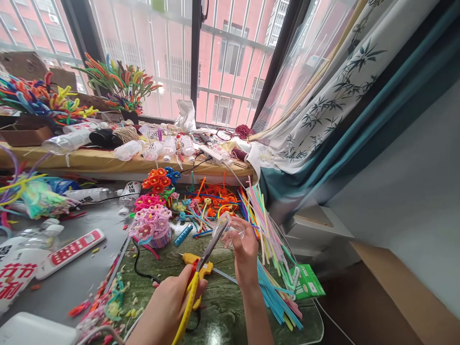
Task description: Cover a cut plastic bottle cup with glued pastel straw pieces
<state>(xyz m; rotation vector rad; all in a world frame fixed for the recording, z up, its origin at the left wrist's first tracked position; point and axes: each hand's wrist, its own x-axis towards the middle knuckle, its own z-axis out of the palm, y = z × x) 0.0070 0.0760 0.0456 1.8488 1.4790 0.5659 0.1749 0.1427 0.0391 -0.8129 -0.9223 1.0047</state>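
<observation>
My left hand (173,298) is closed around the handle of a pair of scissors (211,245) with yellow on its grip. The blades point up and away, their tips at a clear plastic piece (230,229) that looks like part of a cut bottle. Fingers of my right hand (247,251) pinch that piece from the right side. Whether the blades are closed on the plastic I cannot tell. Beneath the scissors, a yellow glue gun (206,269) lies on the green tabletop (223,306), partly hidden by my left hand.
Pipe-cleaner flowers (153,223) stand left of a blue tube (183,235). Bundles of pastel pipe cleaners (275,282) lie right, beside a green packet (309,281). Scraps (118,297), plastic bottles (16,268) and a red-and-white remote-like object (74,251) are left. A cluttered sill (215,165) runs behind.
</observation>
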